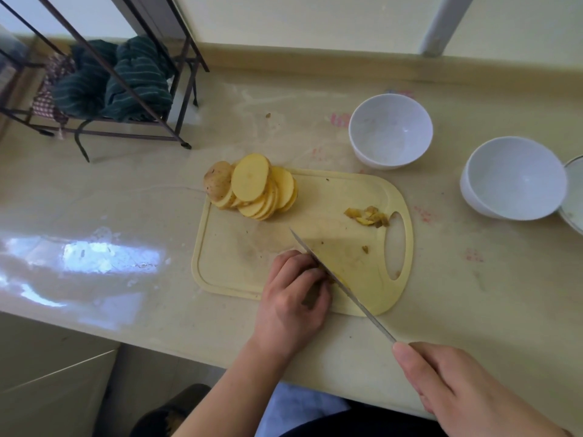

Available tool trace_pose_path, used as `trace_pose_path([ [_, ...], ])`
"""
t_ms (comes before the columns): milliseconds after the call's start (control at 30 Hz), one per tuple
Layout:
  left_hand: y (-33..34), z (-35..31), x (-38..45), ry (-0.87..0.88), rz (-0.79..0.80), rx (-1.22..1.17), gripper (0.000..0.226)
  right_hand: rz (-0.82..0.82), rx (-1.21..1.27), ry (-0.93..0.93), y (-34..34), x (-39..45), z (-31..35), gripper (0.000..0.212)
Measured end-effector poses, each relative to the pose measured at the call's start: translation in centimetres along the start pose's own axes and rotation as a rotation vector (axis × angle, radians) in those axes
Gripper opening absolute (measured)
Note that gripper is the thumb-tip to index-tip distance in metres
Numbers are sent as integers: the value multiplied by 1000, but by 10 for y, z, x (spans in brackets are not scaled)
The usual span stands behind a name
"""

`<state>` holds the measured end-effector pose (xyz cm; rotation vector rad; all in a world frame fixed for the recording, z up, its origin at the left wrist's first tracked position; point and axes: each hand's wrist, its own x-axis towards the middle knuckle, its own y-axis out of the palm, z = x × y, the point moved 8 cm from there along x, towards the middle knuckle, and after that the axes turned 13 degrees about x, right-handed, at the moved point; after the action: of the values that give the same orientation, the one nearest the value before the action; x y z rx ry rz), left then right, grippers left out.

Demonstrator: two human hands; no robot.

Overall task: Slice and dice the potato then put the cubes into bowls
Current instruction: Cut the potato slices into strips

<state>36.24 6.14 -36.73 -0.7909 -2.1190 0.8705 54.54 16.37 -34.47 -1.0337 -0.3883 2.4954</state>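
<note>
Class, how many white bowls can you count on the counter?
2 fully visible: one bowl beyond the cutting board, another bowl further right. A third vessel's rim shows at the frame's edge.

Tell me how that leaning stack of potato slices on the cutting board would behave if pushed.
The potato slices lean fanned against each other, so a push would probably topple or spread them rather than move them as one. Their cut faces look moist, so they would likely slide on the smooth cutting board. Each looks thin, probably stiff but snappable.
</note>
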Motion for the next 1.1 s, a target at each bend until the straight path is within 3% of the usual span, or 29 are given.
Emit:
trace_pose_path([
  [167,0,0,1,4,15,-3,8,93,72,-22,14,18,6,75],
  [467,-1,2,-1,10,2,9,5,90,141,9,5,19,13,61],
  [1000,-4,0,-3,9,-8,23,8,145,71,14,8,2,11,92],
  [1100,-4,1,-4,6,-11,14,6,119,-9,47,1,-3,15,80],
])
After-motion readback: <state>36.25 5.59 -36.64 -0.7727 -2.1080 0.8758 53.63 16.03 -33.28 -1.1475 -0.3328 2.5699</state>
